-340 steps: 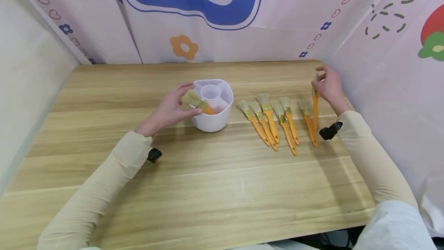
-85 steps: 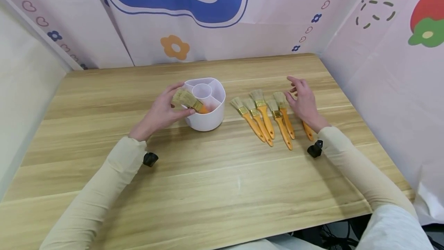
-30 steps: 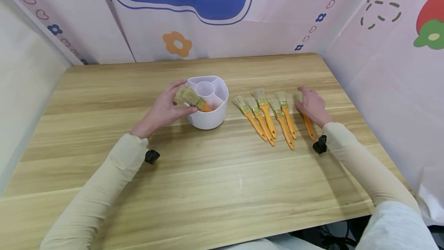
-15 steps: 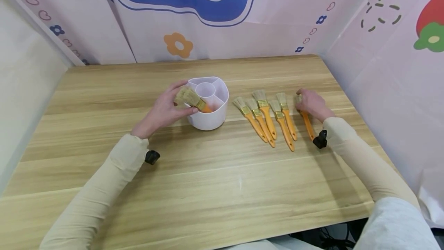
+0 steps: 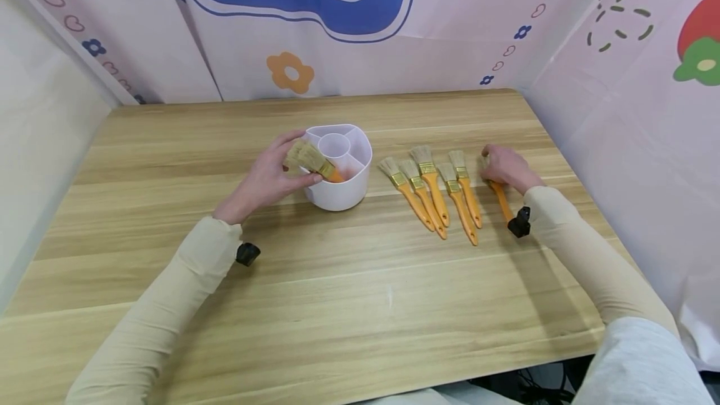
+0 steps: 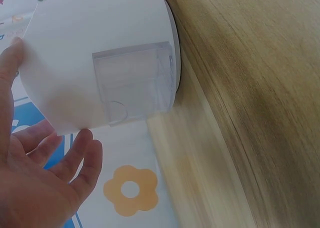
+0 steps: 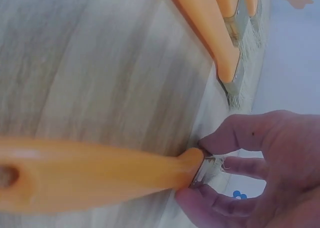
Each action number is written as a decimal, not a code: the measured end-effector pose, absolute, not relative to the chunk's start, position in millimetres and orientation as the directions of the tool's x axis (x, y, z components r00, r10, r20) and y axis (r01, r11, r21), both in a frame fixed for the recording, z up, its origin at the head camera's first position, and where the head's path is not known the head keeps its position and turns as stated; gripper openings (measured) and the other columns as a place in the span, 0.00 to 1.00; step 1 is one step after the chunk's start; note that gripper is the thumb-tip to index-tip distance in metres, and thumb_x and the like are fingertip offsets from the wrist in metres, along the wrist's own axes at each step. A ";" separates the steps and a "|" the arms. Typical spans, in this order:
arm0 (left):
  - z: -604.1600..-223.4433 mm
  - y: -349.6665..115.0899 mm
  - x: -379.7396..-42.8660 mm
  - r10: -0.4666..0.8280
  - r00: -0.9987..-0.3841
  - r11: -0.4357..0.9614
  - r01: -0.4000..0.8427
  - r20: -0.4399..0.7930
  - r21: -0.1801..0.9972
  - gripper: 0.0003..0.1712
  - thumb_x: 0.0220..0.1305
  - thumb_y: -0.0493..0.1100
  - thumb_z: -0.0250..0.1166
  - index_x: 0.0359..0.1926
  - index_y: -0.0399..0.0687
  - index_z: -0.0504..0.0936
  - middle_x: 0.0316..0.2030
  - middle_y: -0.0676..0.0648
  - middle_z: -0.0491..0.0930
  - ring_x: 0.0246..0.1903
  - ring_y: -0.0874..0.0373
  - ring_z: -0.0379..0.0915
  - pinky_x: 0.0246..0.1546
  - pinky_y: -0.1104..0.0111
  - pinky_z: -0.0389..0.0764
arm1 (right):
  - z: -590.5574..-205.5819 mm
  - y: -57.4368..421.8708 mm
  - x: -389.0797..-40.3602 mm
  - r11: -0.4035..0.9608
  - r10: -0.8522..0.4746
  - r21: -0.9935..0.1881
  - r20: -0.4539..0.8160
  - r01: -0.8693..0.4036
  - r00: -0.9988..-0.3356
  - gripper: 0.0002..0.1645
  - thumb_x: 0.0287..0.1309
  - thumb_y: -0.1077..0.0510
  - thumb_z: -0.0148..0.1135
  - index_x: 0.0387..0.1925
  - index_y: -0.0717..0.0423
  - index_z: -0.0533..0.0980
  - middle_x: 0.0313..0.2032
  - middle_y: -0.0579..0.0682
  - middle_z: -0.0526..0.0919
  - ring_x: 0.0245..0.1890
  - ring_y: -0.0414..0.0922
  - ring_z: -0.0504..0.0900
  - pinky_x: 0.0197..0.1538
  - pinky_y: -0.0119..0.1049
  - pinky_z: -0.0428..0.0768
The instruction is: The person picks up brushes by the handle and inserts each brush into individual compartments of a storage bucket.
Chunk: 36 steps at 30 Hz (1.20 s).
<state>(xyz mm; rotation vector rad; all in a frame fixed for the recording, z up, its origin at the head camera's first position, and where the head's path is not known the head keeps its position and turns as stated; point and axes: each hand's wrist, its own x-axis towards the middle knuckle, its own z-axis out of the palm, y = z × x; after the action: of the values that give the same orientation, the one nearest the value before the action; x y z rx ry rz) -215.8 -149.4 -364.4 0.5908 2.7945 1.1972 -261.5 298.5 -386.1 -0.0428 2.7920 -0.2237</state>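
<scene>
A white round organizer (image 5: 337,195) with several compartments stands on the table. Wood-handled paintbrushes (image 5: 312,160) lean in its front-left compartment, bristles up. My left hand (image 5: 267,177) holds the organizer's left side, thumb on one side and fingertips (image 6: 85,135) on the other; a clear plastic pocket (image 6: 135,83) shows on its wall. At the right, my right hand (image 5: 509,166) pinches a paintbrush (image 7: 100,175) by its metal ferrule between thumb and fingers. This brush's orange handle tilts toward the wrist camera, and the hand mostly covers its bristles in the head view.
Several more paintbrushes (image 5: 433,189) lie on the wooden table (image 5: 337,305) between the organizer and my right hand, bristles pointing away. Printed walls (image 5: 394,67) enclose the back and sides. Dark cables (image 5: 540,386) show below the front edge.
Over the longer span, a brush that my right hand held upright is gone from the right, and the organizer holds more bristles. Lately my right hand has come to the rightmost brush and pinched it.
</scene>
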 end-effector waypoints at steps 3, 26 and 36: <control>-363.7 -149.0 -215.7 0.361 -0.926 0.631 0.327 0.106 0.704 0.40 0.49 0.53 0.72 0.63 0.48 0.69 0.70 0.49 0.56 0.66 0.47 0.58 0.50 0.49 0.76 | -385.6 300.2 -261.2 0.981 -0.044 -0.194 -0.353 0.028 -0.934 0.34 0.53 0.59 0.54 0.61 0.68 0.59 0.46 0.70 0.74 0.27 0.50 0.76 0.29 0.38 0.77; -363.9 -148.6 -215.9 0.355 -0.929 0.626 0.317 0.101 0.713 0.40 0.49 0.52 0.72 0.62 0.48 0.69 0.70 0.49 0.56 0.66 0.47 0.58 0.51 0.49 0.75 | -362.7 302.0 -262.5 0.885 0.016 -0.457 -0.151 0.085 -0.988 0.36 0.54 0.59 0.55 0.64 0.61 0.58 0.25 0.55 0.74 0.20 0.45 0.74 0.24 0.36 0.73; -365.0 -148.7 -216.5 0.356 -0.928 0.627 0.324 0.109 0.709 0.40 0.49 0.52 0.72 0.62 0.48 0.70 0.70 0.50 0.56 0.65 0.47 0.59 0.50 0.49 0.76 | -347.8 276.1 -257.7 0.873 -0.007 -0.487 -0.051 0.019 -0.999 0.36 0.52 0.59 0.55 0.64 0.58 0.59 0.31 0.55 0.74 0.21 0.45 0.74 0.26 0.34 0.71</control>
<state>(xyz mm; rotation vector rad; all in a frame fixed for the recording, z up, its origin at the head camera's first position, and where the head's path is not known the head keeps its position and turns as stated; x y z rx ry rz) -216.5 -148.7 -365.0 0.5843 2.7959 1.2046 -257.7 276.1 -347.8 0.0095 2.9902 -0.7791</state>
